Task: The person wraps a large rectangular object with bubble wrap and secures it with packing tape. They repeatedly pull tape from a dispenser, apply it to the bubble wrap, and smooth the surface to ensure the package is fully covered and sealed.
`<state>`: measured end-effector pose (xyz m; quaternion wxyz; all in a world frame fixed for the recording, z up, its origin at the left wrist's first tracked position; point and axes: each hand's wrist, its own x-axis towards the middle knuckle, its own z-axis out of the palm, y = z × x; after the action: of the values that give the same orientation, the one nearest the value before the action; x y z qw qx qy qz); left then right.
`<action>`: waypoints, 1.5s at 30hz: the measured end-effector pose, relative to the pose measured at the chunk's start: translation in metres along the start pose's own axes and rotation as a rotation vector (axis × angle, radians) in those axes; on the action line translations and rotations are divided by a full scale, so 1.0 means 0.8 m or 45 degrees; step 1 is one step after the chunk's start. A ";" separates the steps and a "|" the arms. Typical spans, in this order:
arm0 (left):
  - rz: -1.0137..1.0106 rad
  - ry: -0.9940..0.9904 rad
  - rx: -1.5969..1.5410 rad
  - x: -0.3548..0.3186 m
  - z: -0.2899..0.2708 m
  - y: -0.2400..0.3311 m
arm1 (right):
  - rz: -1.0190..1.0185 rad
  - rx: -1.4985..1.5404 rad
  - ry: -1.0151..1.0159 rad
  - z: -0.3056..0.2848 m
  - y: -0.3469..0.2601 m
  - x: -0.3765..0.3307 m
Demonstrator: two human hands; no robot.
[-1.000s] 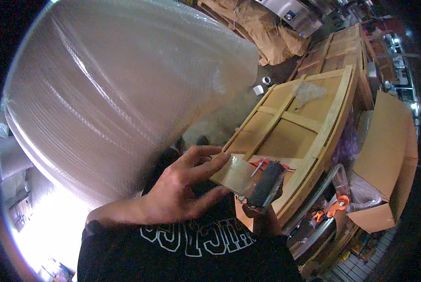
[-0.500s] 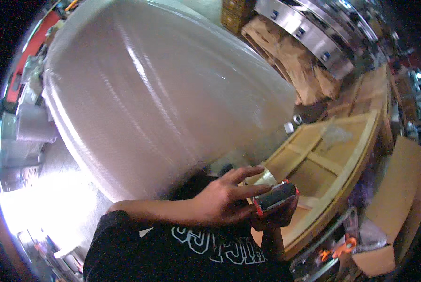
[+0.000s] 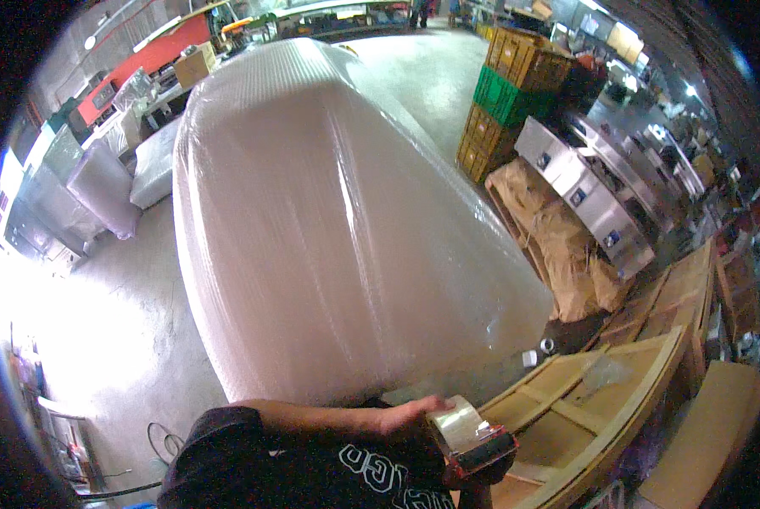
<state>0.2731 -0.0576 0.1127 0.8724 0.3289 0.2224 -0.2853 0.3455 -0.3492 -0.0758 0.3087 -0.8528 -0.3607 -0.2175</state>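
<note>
Close to my body at the lower middle is a tape dispenser with a dark roller and red edges, loaded with a wide roll of clear tape. My left hand reaches across from the left and grips the roll's side, one digit lying along its upper rim. Beneath the dispenser, my right hand is closed around it, mostly in shadow. In front of me, a very large block-shaped item is covered in bubble wrap.
Wooden frame panels lie at the right, beside a cardboard box. Farther off are brown paper wrapping, metal panels and stacked crates. Two small tape rolls sit near the wrapped item's right corner. Wrapped pieces stand at left.
My view has tilted up, so more of the room shows. My left hand's fingers, earlier stretched over the dispenser, have shifted to the side of the tape roll.
</note>
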 end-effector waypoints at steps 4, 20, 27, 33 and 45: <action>0.529 0.010 0.814 0.002 -0.025 -0.002 | 0.229 0.226 -0.170 -0.006 -0.029 0.034; 0.813 0.088 1.160 -0.057 -0.027 0.035 | 0.321 0.487 -0.356 0.025 -0.042 0.094; 0.616 -0.115 1.118 -0.059 -0.034 0.050 | 0.349 0.531 -0.393 0.030 -0.053 0.099; 0.600 -0.100 1.119 -0.030 -0.062 0.032 | 0.376 0.537 -0.397 0.018 -0.061 0.083; 0.558 0.257 1.115 -0.051 -0.011 0.025 | 0.669 0.904 -0.461 -0.084 -0.104 0.065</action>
<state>0.2543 -0.0250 0.1390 0.6658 0.7293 0.0908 -0.1288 0.3066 -0.3242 0.0342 0.5579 -0.7810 -0.2327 0.1568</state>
